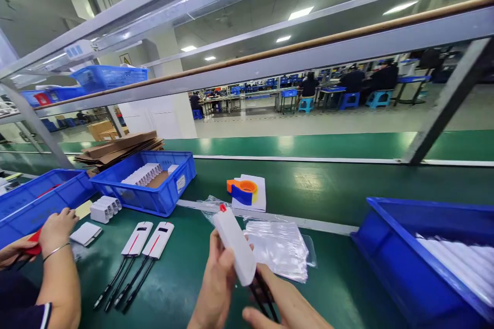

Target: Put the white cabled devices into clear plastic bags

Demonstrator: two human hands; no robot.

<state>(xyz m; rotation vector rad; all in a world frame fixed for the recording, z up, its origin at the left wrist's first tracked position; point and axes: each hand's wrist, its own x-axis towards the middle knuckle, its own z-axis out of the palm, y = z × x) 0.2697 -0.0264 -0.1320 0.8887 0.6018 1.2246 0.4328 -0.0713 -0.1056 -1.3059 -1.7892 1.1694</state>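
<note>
My left hand [216,280] is wrapped round a long white device [234,244] with a red tip, holding it tilted above the green bench. My right hand [281,300] pinches the black cables [262,295] that hang from the device's lower end. Two more white devices [148,239] with red stripes and black cables lie flat to the left. A stack of clear plastic bags [280,247] lies just right of the held device.
A co-worker's hand [57,226] at the left holds something red near a blue bin [34,200]. A blue bin [150,180] of small white boxes stands behind, a blue bin [424,257] of white items at the right. An orange-blue tape dispenser [243,190] sits on a white box.
</note>
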